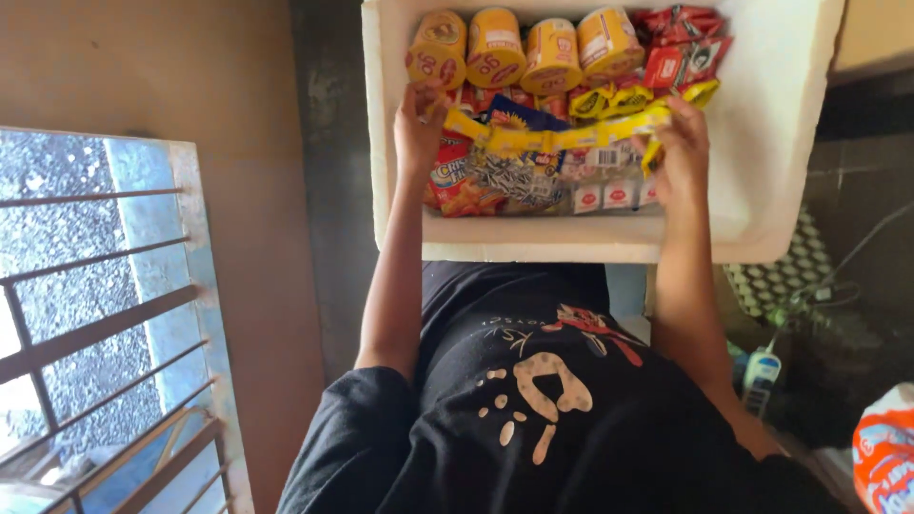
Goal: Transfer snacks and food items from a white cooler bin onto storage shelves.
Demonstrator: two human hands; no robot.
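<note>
**Asker:** Yellow packet strip (552,138), where does it lie?

**Describer:** It stretches across the middle of a white foam box (781,143), over the snacks packed inside. It runs from the box's left side to its right, sagging a little between two hands.

**Asker:** What sits to the left of the box?

**Describer:** A brown wall, and well to the left of the box a window with metal bars (95,333).

**Asker:** And the hands?

**Describer:** The left hand (419,124) reaches in at the box's left side. Its fingers are closed, pinching the left end of the strip. The right hand (684,152) is at the box's right side, fingers curled and pinching the strip's right end, where the packets bunch and fold.

**Asker:** What else is in the box?

**Describer:** Along the far wall of the box stand four round yellow tubs (524,48) in a row, lying on their sides. In the far right corner of the box are red packets (685,48). Under the strip lie an orange snack bag (457,186), a dark blue bag of seeds (519,162), and small white sachets (609,195) near the box's front wall.

**Asker:** And nearer than the box?

**Describer:** The person's black printed shirt (533,381) fills the space just in front of the box. To the right of the box, lower down, lie a grey egg tray (790,276) and a white and orange bag (885,457).
</note>
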